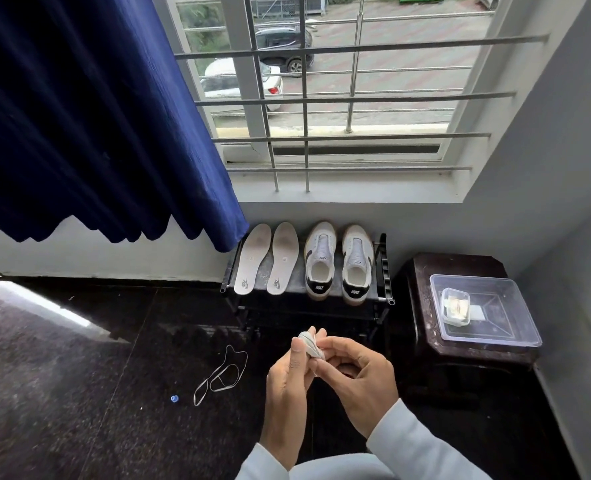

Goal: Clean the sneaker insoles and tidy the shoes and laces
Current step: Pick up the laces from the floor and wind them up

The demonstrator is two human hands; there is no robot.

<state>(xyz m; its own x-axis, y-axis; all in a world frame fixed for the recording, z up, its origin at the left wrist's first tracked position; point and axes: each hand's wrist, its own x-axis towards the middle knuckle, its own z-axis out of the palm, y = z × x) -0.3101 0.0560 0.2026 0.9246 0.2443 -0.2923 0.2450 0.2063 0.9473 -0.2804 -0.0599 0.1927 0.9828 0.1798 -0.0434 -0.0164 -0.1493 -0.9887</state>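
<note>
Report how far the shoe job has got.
Looks done: both insoles and both unlaced sneakers sit side by side on the rack. In hand: left hand and right hand hold a rolled lace. Left: the second lace lies loose on the floor.

Rolled lace (310,345) half hidden by fingers (296,356), small blue floor object (174,398) unidentifiable, sleeves (422,445) cut off below

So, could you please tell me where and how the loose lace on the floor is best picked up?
Probably from straight above, pinching the lace where its strands cross mid-length: it lies flat in loose loops on the floor, so one fingertip grip there gathers several strands.
</note>
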